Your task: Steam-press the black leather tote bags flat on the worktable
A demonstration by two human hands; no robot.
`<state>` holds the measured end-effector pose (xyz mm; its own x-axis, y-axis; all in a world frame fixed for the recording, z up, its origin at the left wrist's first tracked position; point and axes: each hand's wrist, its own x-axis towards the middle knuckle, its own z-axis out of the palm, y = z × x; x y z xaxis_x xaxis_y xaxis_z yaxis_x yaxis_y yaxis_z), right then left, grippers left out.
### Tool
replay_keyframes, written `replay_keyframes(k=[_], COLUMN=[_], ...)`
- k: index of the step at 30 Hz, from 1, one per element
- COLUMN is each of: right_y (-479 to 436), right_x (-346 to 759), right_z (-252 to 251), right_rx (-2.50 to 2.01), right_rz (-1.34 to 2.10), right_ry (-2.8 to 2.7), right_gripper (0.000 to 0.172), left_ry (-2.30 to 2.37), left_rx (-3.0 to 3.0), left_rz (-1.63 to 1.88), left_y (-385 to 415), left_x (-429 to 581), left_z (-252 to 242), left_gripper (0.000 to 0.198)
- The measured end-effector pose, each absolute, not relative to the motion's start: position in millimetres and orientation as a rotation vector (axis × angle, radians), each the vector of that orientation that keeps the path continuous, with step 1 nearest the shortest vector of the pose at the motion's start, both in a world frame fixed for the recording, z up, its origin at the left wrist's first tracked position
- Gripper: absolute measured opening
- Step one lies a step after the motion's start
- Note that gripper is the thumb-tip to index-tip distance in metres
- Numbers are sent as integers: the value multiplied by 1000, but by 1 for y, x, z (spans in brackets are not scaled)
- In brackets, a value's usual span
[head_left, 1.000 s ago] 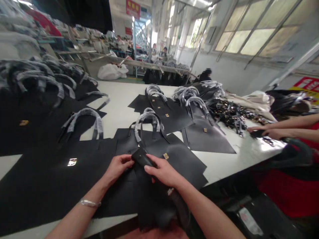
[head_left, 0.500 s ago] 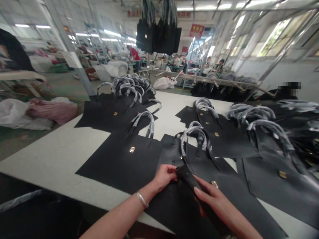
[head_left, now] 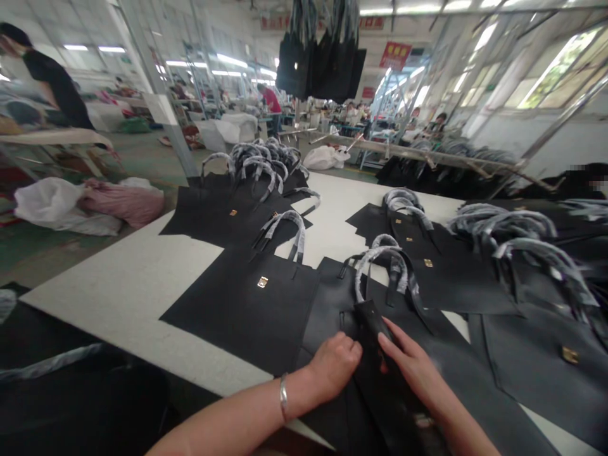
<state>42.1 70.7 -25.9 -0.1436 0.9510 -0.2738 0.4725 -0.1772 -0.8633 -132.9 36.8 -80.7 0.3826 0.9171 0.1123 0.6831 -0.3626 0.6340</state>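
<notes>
My left hand [head_left: 335, 365] is curled shut against the left side of a narrow black leather strip [head_left: 375, 329] that stands up from a flat black handbag [head_left: 332, 304] in front of me. My right hand [head_left: 412, 368] presses on the strip's right side with its fingers closed round it. The bag's handles [head_left: 384, 263] are wrapped in grey film. A silver bracelet [head_left: 284, 396] sits on my left wrist.
Many flat black handbags lie across the white table [head_left: 118, 285]: one with a gold clasp [head_left: 262, 282] to the left, a stack [head_left: 247, 183] further back, more at the right [head_left: 522, 253]. Bags hang overhead [head_left: 323, 63]. A person [head_left: 52, 82] stands far left.
The view swung left and then steadied. My hands slid down the black strip, closer to the bag's face, and my left hand closed more tightly against it.
</notes>
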Motion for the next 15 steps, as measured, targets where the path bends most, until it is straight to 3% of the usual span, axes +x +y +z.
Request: replay_keyframes(k=[3, 10, 15], right_y=[72, 69, 68], right_x=[46, 43, 40], right_z=[-30, -30, -30], right_rx=[-1622, -1695, -1687], right_rz=[1352, 1297, 1267], right_ry=[-1637, -1810, -1843], right_gripper=[69, 67, 66], left_ry=[1318, 1341, 1107], left_rx=[2504, 2287, 2274], left_rz=[447, 538, 454], left_y=[45, 111, 142], left_x=[-139, -194, -200], left_z=[-76, -66, -71], left_gripper=[20, 22, 16])
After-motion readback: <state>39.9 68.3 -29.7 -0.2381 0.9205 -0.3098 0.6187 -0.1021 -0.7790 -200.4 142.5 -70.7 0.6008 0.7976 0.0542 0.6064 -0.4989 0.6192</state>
